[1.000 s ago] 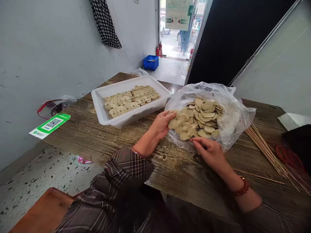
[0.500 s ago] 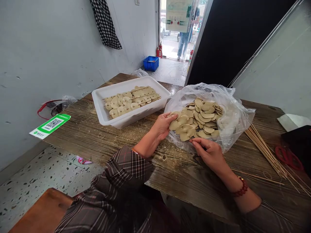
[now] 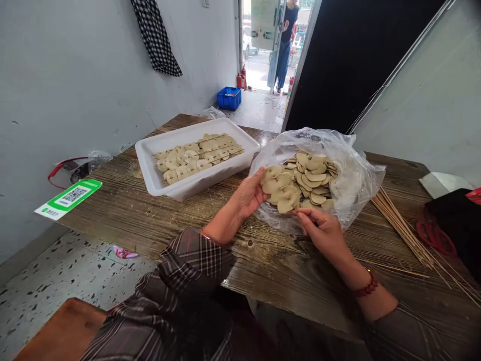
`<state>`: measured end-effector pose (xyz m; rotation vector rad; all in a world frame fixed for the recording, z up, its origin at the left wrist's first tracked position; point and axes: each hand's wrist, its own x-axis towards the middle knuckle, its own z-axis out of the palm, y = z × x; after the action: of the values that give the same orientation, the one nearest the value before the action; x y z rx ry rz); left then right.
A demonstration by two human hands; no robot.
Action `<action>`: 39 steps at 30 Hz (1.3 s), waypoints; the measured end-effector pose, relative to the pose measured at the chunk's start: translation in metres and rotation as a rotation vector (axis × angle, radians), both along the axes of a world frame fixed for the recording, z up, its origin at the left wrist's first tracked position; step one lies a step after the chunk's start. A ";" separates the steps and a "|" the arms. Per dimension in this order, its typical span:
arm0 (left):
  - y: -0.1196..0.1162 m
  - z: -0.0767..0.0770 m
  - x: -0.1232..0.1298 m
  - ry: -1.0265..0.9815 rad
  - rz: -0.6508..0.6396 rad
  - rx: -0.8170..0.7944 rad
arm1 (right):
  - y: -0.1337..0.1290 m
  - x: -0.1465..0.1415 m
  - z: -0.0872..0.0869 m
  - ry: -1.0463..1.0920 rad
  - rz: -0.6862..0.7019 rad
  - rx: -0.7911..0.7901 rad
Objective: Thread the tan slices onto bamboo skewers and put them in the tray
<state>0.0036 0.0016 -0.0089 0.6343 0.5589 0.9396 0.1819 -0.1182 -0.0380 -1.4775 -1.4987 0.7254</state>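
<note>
Slices (image 3: 315, 178): flat beige-tan. Tray (image 3: 150, 173): plain white. Bag (image 3: 355, 188): clear, whitish. Sticks (image 3: 404, 225): light tan. Table (image 3: 124, 200): brown, dark wood grain. Sleeve (image 3: 188, 258): dark brown-grey plaid, pale and red lines. Hanging cloth (image 3: 156, 37): black/white check. Card (image 3: 69, 198): green and white, black QR pattern. Crate (image 3: 229, 99): blue. Scissors handles (image 3: 436, 238) and bead bracelet (image 3: 370, 286): red. Floor (image 3: 86, 260): pale, dark flecks.

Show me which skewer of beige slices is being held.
The loaded skewer by the plastic bag, its near end pinched by the right hand, its slices against the left hand; the other loaded skewers lie in the white tray.
</note>
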 end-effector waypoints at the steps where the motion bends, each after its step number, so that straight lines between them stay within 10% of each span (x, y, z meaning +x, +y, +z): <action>1: -0.001 0.000 0.000 -0.002 -0.027 -0.007 | 0.000 0.000 0.000 0.024 -0.001 0.001; 8: -0.014 -0.005 0.007 0.053 -0.216 0.013 | 0.002 0.001 0.000 0.063 -0.042 0.013; 33: -0.010 -0.036 0.019 0.089 -0.210 0.106 | 0.008 0.036 -0.019 -0.356 -0.201 0.261; 39: -0.009 -0.040 0.022 0.143 -0.242 0.095 | 0.009 0.023 0.006 -0.437 -0.266 0.299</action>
<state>0.0254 -0.0075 -0.0486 0.8393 0.5524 0.6995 0.2047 -0.1088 -0.0317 -1.6214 -1.6000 0.0110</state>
